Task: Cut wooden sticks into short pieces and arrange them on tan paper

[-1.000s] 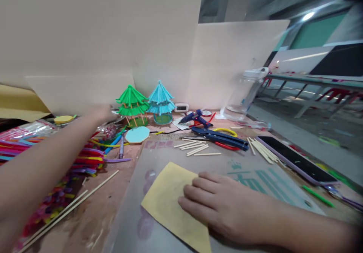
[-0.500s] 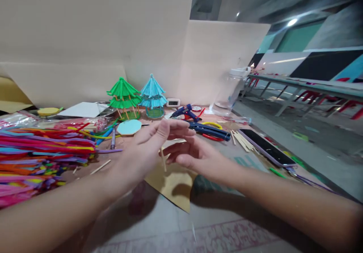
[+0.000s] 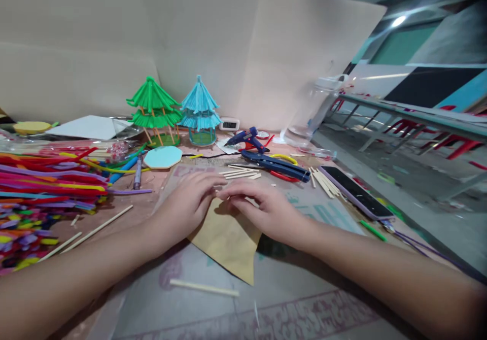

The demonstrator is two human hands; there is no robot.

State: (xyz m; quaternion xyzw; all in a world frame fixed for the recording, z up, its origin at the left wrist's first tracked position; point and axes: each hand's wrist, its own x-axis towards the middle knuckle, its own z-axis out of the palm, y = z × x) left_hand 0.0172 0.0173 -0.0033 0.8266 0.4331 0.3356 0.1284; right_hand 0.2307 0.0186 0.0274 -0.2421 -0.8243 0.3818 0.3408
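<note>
My left hand and my right hand meet at the far edge of a brown piece of paper, which lies on a clear printed plastic sheet. Both hands have their fingers bent and drawn together, the fingertips almost touching. Whatever they pinch is hidden or too small to make out. One thin wooden stick rests on the sheet in front of the paper. Just beyond my fingers lie several more wooden sticks.
Colourful pipe cleaners pile up at left. Behind stand a green pavilion model and a blue one. A glue gun, pliers, a phone and a clear water jug are on the right.
Both hands have come down onto the paper and closed together. The stick that hung below my left hand is gone from there; one now lies on the sheet. The view has tilted down slightly.
</note>
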